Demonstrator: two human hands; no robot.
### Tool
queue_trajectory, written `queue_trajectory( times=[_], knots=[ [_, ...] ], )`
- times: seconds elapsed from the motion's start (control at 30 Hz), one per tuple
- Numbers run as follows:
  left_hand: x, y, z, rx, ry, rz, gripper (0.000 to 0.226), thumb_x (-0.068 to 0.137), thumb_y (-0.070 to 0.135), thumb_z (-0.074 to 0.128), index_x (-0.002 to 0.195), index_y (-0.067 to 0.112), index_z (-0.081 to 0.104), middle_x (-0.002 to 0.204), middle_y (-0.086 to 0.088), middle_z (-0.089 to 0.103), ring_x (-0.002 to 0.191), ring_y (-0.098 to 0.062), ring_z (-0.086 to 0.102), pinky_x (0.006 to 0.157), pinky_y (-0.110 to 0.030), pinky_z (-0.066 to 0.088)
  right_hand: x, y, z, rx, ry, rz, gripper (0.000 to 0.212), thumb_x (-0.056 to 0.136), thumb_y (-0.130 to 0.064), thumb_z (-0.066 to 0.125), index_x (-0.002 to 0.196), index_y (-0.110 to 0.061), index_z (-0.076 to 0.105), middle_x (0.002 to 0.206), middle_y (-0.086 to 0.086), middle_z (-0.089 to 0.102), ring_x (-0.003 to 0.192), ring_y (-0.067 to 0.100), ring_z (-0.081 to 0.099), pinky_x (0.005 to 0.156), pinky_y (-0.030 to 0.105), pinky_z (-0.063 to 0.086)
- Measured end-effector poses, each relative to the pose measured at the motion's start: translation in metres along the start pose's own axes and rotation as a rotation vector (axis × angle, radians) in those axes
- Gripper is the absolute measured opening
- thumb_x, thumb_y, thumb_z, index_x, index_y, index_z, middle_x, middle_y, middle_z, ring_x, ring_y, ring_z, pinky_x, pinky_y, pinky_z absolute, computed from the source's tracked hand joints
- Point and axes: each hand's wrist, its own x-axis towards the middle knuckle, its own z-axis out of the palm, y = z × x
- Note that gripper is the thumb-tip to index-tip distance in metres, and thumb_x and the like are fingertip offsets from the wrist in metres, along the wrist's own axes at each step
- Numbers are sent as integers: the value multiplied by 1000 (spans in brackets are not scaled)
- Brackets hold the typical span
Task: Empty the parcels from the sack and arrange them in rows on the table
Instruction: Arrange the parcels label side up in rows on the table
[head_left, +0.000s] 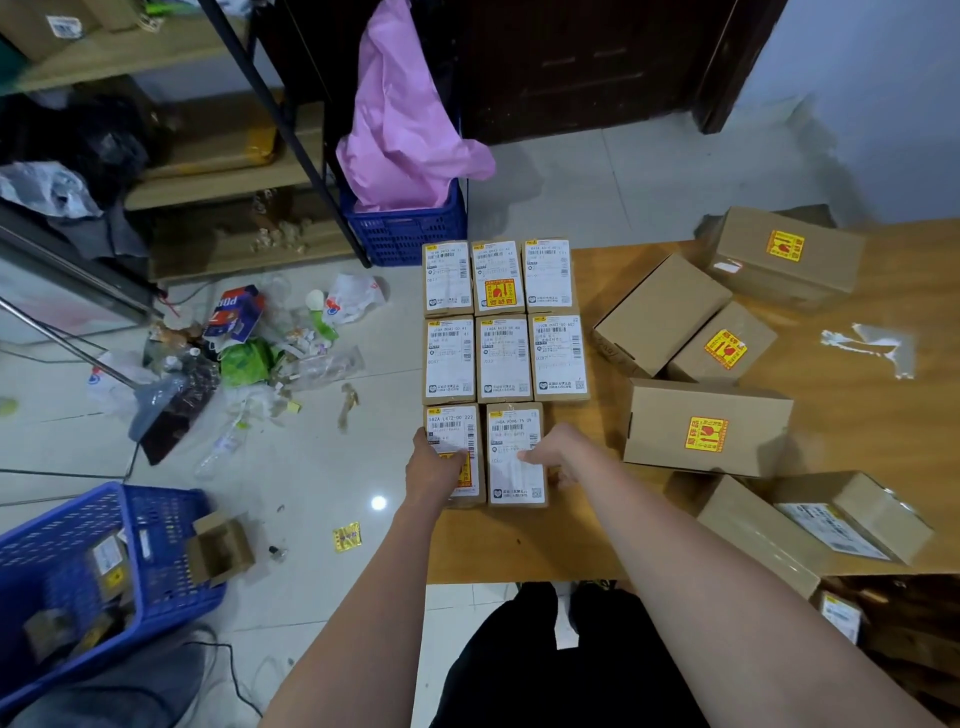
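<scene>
Left hand (434, 467) rests on one near-row parcel (453, 454), right hand (558, 454) grips its neighbour (517, 457) on the desk (831, 395). Floor crate (156, 519) holds small boxes (106, 564); far crate (405, 228) holds pink plastic (400, 119).

Even indoor light, wide-angle view with bent edges

Soft overhead light fills the room; a small round glare spot shines on the glossy floor (378, 502), and pale sheen lies on the tiles. Boxes (707, 434) cast short, soft shadows on the bench (857, 395). The shelf (218, 171) at upper left sits in dimmer shade. Straight lines bow toward the frame edges, and corners look slightly smeared; labels in the middle stay fairly sharp.
</scene>
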Motion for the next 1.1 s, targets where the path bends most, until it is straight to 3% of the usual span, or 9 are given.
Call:
queue_trajectory(
  times=[0.2, 0.4, 0.67, 0.83, 0.9, 1.0, 1.1],
  knots=[
    [4, 1, -1, -24, -18, -25, 55, 90, 20, 65, 137, 19, 37, 129, -5, 61, 113, -28, 61, 93, -41, 51, 4, -1, 2, 15, 26, -7, 45, 91, -18, 70, 129, -3, 52, 139, 16, 54, 124, 37, 54, 94, 45, 52],
    [6, -1, -1, -29, -19, -33, 56, 88, 21, 65, 137, 20, 38, 128, -5, 61, 112, -27, 61, 95, -43, 51, 2, -4, 5, -6, 25, -2, 43, 90, -19, 70, 128, -5, 55, 136, 15, 57, 121, 36, 56, 82, 42, 52],
    [7, -1, -1, -35, -33, -47, 58, 89, 21, 66, 138, 20, 36, 128, -5, 61, 113, -26, 60, 93, -41, 51, 2, -6, 7, -30, 41, -29, 41, 91, -19, 69, 128, -6, 56, 132, 15, 60, 116, 35, 60, 83, 43, 55],
    [7, 3, -5, -21, 0, -41, 63, 90, 27, 61, 144, 17, 31, 134, -12, 55, 116, -32, 58, 94, -42, 51, -3, -9, 2, -22, 43, -56, 35, 94, -18, 64, 126, -5, 57, 131, 12, 60, 118, 31, 58, 81, 36, 49],
    [8, 10, -7, 22, 55, -25, 69, 89, 32, 59, 148, 19, 26, 141, -18, 45, 122, -38, 52, 99, -50, 47, -7, -13, -4, -27, 85, -79, 31, 96, -18, 60, 124, -4, 58, 124, 12, 62, 110, 29, 61, 79, 32, 48],
    [5, 35, -10, 91, 144, 59, 61, 93, 28, 58, 147, 16, 32, 141, -20, 38, 128, -40, 41, 102, -49, 40, -10, -24, -17, -44, 204, -124, 26, 95, -16, 57, 118, -4, 57, 110, 9, 65, 76, 18, 57, 75, 29, 53],
    [2, 68, -7, 74, 143, 147, 56, 94, 26, 55, 145, 15, 35, 142, -19, 37, 129, -38, 38, 102, -47, 38, -18, -35, -34, -22, 290, -178, 25, 90, -15, 56, 112, -6, 62, 109, 9, 68, 73, 18, 59, 62, 25, 48]
  ],
)
